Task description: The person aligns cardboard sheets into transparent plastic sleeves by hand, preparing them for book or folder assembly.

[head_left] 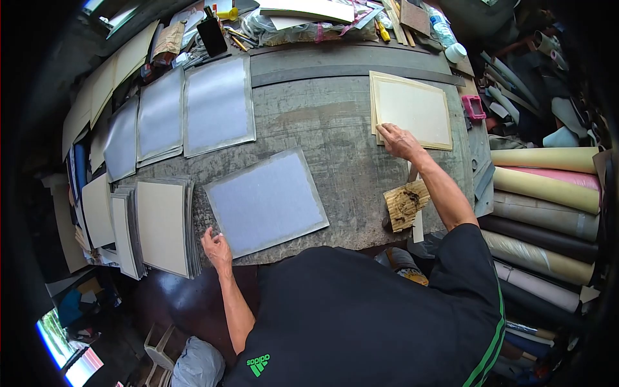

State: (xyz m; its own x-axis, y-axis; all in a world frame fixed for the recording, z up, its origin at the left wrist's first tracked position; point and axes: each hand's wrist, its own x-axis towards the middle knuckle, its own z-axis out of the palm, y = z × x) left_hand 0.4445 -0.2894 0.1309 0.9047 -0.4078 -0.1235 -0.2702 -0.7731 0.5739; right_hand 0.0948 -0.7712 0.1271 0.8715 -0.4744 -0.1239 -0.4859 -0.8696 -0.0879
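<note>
My right hand (400, 140) reaches to the far right of the worktable, its fingers closed at the lower left corner of a stack of cream sheets (412, 106). How many sheets they grip is hidden. Close to the table's front edge, my left hand (217, 249) is open, fingers apart and slightly bent, beside the left edge of a blue-grey panel with a dark border (267, 200). That panel lies flat and a little turned in front of my body. Left of this hand stands a pile of beige boards (163, 222) with grey edges.
More blue-grey panels (219, 103) lie at the back left. A long dark strip (348, 72) runs along the back. A stained corrugated piece (406, 205) sits near my right forearm. Rolls of material (548, 187) are stacked at right. A phone (211, 35) and tools crowd the far edge.
</note>
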